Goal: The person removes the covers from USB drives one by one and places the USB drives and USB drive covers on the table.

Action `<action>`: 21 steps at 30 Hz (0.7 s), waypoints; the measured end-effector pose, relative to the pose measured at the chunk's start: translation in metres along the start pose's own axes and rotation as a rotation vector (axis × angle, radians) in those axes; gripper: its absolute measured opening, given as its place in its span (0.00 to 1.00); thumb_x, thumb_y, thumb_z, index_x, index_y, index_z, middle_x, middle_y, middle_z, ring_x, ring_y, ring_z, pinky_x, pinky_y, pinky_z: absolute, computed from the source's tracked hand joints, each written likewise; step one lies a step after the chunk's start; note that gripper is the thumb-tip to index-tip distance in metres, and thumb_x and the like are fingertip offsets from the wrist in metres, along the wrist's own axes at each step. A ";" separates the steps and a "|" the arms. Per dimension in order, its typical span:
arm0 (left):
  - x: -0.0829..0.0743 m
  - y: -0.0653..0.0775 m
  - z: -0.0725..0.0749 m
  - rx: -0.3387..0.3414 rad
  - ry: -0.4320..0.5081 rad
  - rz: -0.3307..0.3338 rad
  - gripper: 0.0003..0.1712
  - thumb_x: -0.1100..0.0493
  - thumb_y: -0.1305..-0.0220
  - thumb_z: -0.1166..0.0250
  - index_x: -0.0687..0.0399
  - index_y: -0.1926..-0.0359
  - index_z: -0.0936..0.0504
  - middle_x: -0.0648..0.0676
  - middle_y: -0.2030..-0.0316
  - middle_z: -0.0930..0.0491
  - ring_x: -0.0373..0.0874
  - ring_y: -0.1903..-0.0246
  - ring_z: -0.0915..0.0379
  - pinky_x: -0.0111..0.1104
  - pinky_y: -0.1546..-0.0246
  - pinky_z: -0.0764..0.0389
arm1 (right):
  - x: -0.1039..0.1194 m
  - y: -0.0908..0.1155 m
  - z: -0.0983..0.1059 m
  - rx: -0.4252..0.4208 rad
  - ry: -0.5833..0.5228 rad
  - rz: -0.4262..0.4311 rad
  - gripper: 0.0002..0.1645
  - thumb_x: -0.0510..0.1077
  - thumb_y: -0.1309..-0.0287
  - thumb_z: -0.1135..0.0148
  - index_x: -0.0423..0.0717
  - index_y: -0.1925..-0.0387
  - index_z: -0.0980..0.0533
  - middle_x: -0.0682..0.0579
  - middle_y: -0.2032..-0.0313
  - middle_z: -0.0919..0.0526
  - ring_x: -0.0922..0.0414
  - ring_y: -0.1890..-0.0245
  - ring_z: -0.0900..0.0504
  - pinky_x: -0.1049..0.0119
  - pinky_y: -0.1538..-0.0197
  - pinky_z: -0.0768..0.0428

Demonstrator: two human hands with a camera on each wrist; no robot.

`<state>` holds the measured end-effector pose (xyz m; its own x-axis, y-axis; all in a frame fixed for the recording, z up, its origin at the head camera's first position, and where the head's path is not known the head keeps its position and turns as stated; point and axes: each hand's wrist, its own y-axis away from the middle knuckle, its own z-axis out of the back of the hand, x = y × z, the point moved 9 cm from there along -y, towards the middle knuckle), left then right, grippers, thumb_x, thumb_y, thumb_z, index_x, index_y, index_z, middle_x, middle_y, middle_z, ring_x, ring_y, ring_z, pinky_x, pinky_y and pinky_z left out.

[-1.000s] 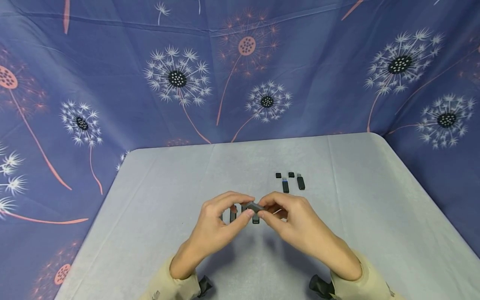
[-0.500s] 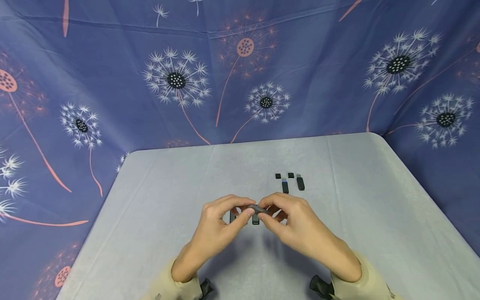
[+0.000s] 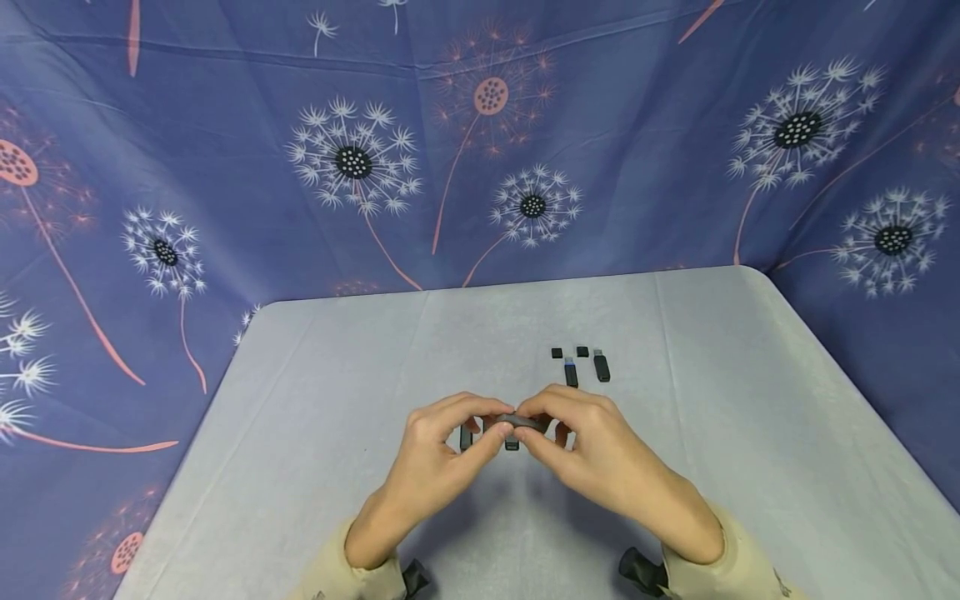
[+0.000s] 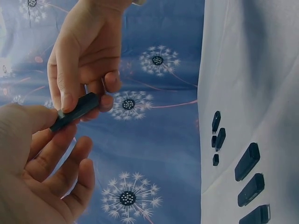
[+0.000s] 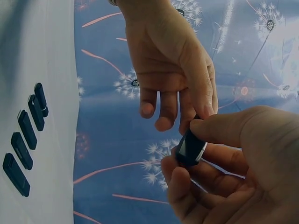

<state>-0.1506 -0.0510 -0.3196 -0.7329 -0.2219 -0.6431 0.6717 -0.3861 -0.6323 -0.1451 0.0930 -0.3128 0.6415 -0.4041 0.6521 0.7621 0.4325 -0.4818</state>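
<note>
A dark USB flash drive point(image 3: 523, 422) is held above the table between both hands. Thumb and fingers of my left hand point(image 3: 442, 442) pinch its left end, and my right hand point(image 3: 588, 429) pinches the other end. In the left wrist view the drive point(image 4: 78, 112) slants between the two sets of fingertips. The right wrist view shows its broad dark end point(image 5: 189, 148) at the right fingers. Fingertips cover both its ends. Below the hands, more flash drives lie on the table, one point(image 3: 467, 437) partly hidden behind the left fingers.
Beyond the right hand lie two uncapped flash drives, one with a blue connector point(image 3: 572, 372) and one with a metal plug point(image 3: 602, 366). Two small black caps point(image 3: 557, 353) sit just behind them. Several drives point(image 5: 28, 129) form a row. Patterned blue cloth point(image 3: 480, 150) hangs behind the table.
The flash drive has turned from a tilt to nearly level. Both hands keep their pinch on it, and the left fingers have edged slightly right.
</note>
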 end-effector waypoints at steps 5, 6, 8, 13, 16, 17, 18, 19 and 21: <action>0.000 0.000 0.000 0.003 -0.004 0.001 0.08 0.64 0.32 0.30 0.51 0.54 0.12 0.47 0.64 0.12 0.34 0.68 0.21 0.25 0.69 0.21 | 0.001 0.000 0.002 -0.013 0.004 0.031 0.10 0.36 0.38 0.28 0.55 0.59 0.14 0.64 0.63 0.14 0.69 0.68 0.20 0.75 0.67 0.19; -0.001 0.000 0.000 0.004 -0.005 0.002 0.08 0.64 0.32 0.30 0.50 0.53 0.12 0.47 0.63 0.12 0.34 0.69 0.22 0.25 0.69 0.22 | 0.002 0.000 0.002 -0.018 0.007 0.040 0.10 0.36 0.39 0.27 0.54 0.59 0.14 0.63 0.63 0.14 0.69 0.68 0.20 0.75 0.67 0.19; -0.001 0.001 0.000 0.005 -0.006 0.005 0.08 0.63 0.32 0.30 0.50 0.53 0.12 0.48 0.63 0.12 0.33 0.70 0.23 0.25 0.70 0.22 | 0.002 0.000 0.003 -0.024 0.013 0.055 0.10 0.36 0.40 0.27 0.54 0.60 0.14 0.63 0.63 0.14 0.69 0.68 0.21 0.76 0.68 0.20; -0.001 0.002 0.001 0.004 -0.013 -0.003 0.08 0.64 0.33 0.30 0.50 0.54 0.11 0.48 0.62 0.12 0.33 0.72 0.25 0.23 0.71 0.23 | 0.004 0.001 0.005 -0.032 0.022 0.083 0.10 0.35 0.41 0.26 0.53 0.60 0.13 0.62 0.64 0.14 0.70 0.69 0.21 0.77 0.68 0.21; -0.001 0.003 0.001 0.007 -0.020 -0.018 0.08 0.64 0.33 0.30 0.51 0.54 0.11 0.48 0.62 0.12 0.33 0.71 0.25 0.21 0.70 0.24 | 0.003 0.001 0.004 -0.022 0.017 0.079 0.10 0.36 0.40 0.26 0.54 0.60 0.13 0.63 0.65 0.14 0.70 0.70 0.22 0.77 0.67 0.21; -0.002 0.003 0.001 0.010 -0.022 -0.023 0.08 0.64 0.33 0.30 0.52 0.54 0.11 0.49 0.62 0.12 0.34 0.71 0.25 0.21 0.70 0.24 | 0.003 0.001 0.004 -0.019 0.015 0.077 0.10 0.36 0.40 0.26 0.54 0.60 0.13 0.63 0.65 0.15 0.71 0.70 0.22 0.77 0.68 0.21; -0.002 0.003 0.001 0.012 -0.025 -0.027 0.08 0.64 0.33 0.30 0.52 0.54 0.11 0.49 0.62 0.12 0.34 0.71 0.25 0.20 0.70 0.24 | 0.002 0.002 0.004 -0.015 0.012 0.077 0.10 0.36 0.40 0.26 0.54 0.60 0.13 0.63 0.65 0.15 0.71 0.70 0.22 0.77 0.68 0.22; -0.002 0.003 0.001 0.014 -0.028 -0.030 0.08 0.64 0.33 0.30 0.52 0.54 0.12 0.49 0.62 0.12 0.34 0.71 0.25 0.20 0.70 0.24 | 0.002 0.002 0.003 -0.012 0.008 0.076 0.10 0.36 0.40 0.26 0.54 0.60 0.13 0.64 0.66 0.15 0.71 0.71 0.23 0.77 0.68 0.22; -0.002 0.003 0.000 0.021 -0.036 -0.033 0.08 0.64 0.32 0.30 0.52 0.54 0.12 0.49 0.62 0.12 0.34 0.70 0.25 0.21 0.70 0.24 | 0.002 0.002 0.003 -0.007 0.005 0.077 0.10 0.36 0.40 0.26 0.54 0.60 0.13 0.64 0.67 0.16 0.71 0.71 0.23 0.77 0.69 0.23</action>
<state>-0.1470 -0.0520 -0.3203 -0.7586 -0.2407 -0.6054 0.6446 -0.4123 -0.6438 -0.1429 0.0958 -0.3109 0.6989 -0.3734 0.6100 0.7108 0.4570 -0.5347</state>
